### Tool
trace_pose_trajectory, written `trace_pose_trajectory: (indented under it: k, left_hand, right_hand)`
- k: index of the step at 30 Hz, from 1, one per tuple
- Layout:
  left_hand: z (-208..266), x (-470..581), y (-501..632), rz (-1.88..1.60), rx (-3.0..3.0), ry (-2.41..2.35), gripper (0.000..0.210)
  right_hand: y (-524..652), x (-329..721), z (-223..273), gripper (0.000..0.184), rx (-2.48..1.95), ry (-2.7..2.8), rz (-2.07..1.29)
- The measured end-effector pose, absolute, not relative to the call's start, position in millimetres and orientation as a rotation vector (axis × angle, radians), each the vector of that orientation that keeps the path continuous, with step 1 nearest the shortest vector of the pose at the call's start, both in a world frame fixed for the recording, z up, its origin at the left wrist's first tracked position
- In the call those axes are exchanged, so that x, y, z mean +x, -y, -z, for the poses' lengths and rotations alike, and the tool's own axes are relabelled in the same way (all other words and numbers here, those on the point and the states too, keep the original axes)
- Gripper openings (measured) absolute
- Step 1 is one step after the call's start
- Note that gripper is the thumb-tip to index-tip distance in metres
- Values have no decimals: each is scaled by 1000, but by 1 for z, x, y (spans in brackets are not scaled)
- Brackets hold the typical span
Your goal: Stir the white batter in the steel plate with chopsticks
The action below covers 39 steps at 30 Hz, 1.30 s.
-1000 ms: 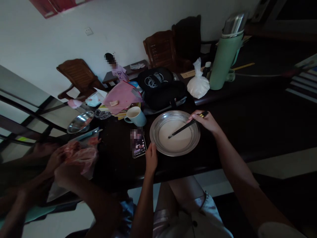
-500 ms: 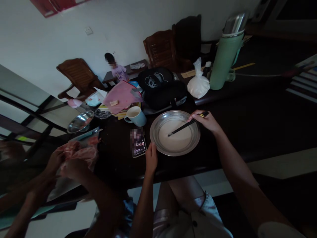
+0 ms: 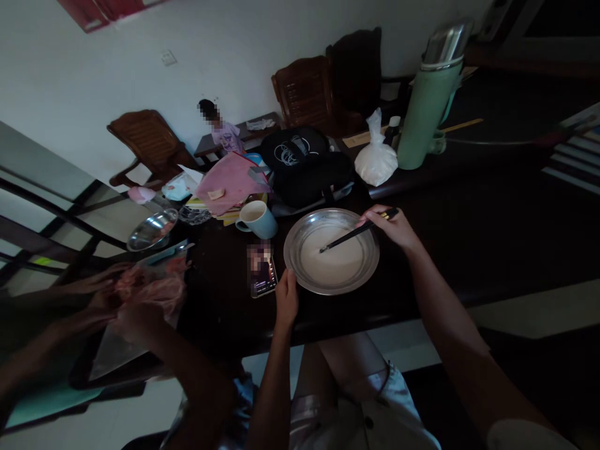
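A wide metal bowl (image 3: 294,235) stands on the dark table, holding a pale, milky batter (image 3: 335,265). My left hand (image 3: 287,297) grips the bowl's near left rim, thumb on top and fingers underneath out of sight. Black chopsticks (image 3: 349,236) slant down into the batter, their tips coated white. Closed around their upper end, my right hand (image 3: 389,226) is above the bowl's right rim. A lit phone (image 3: 263,275) lies just left of the bowl, and behind it stands a light blue mug (image 3: 262,224).
On the left, other people's hands (image 3: 140,322) handle raw meat (image 3: 162,294) on a plastic sheet, near a knife and a metal bowl (image 3: 135,239). Behind are a black bag (image 3: 309,181), a tied bag of white powder (image 3: 375,164) and a green thermos (image 3: 424,119). A person (image 3: 225,134) is farther back.
My right hand and the chopsticks have shifted very slightly to the right. My left hand stays on the rim. At the left, the other people's hands have moved around the meat.
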<state>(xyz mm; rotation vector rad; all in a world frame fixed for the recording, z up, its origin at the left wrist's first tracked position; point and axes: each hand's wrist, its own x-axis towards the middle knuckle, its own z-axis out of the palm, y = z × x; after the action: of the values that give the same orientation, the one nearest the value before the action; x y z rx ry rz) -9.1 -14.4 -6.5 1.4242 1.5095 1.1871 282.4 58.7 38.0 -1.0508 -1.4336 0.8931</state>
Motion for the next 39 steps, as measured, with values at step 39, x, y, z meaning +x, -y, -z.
trace_pose_trajectory:
  k: [39]
  left_hand:
    - [9,-10,13,-1192,1422,-1511,50]
  right_hand:
    - [-58,281,-36,35,-1020,1512,-932]
